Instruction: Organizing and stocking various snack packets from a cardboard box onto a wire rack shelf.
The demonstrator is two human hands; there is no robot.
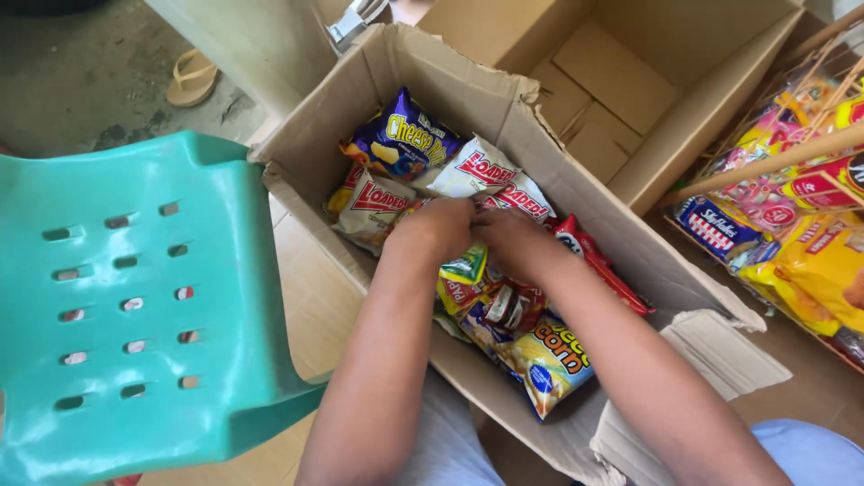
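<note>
From the head camera, an open cardboard box (630,261) of corrugated brown board sits between a teal plastic chair (135,306) with slotted holes, close on its left, and a second, empty cardboard box (630,99) touching its far right wall; its flaps stand folded outward, the near right one torn and ragged. Inside, glossy foil snack packets (468,171) lie packed edge to edge, leaving little free room except above them. Both forearms reach down into the middle of the box. The left hand (436,229) and right hand (508,238) meet there, knuckles up, fingers curled down and closed together on a small green-and-yellow packet (465,266), which hangs just below the fingertips over the other packets. To the right, a wooden rack (774,162) holds more bright, crinkled packets.
</note>
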